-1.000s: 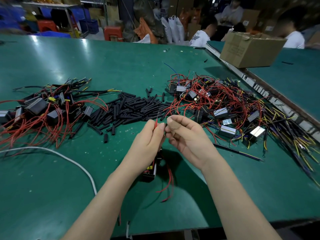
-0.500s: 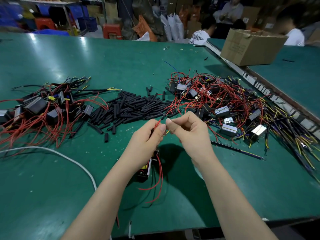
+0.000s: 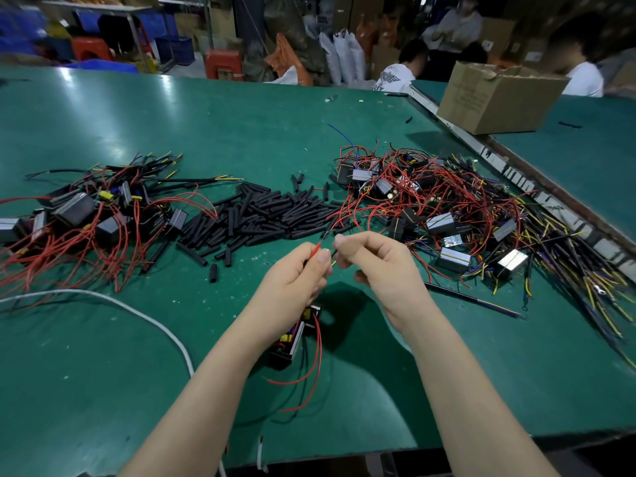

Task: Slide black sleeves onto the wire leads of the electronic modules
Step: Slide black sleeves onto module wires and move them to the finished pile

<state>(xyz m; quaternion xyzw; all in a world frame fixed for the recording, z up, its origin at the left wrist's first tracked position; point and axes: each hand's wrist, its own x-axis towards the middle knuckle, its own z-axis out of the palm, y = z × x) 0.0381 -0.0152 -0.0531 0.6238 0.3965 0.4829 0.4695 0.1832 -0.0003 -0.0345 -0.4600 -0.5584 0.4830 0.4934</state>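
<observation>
Pinched a red lead (image 3: 315,251) between thumb and forefinger of the left hand (image 3: 296,277), tip angled up toward the sleeve pile (image 3: 268,215), presumably to keep the end steady for threading; let the module (image 3: 292,335) dangle under that wrist, just off the green table (image 3: 103,356), its other red wires looping free below; curled the right hand (image 3: 375,266) just beside the lead, fingertips (image 3: 339,241) nipped together on something small and dark, probably a sleeve, though too tiny to confirm; kept the loose sleeves beyond both hands, between two heaps: wired modules (image 3: 447,218) right of the pile, sleeved ones, by the look, (image 3: 86,215) left of it, likely as supply and finished stock.
</observation>
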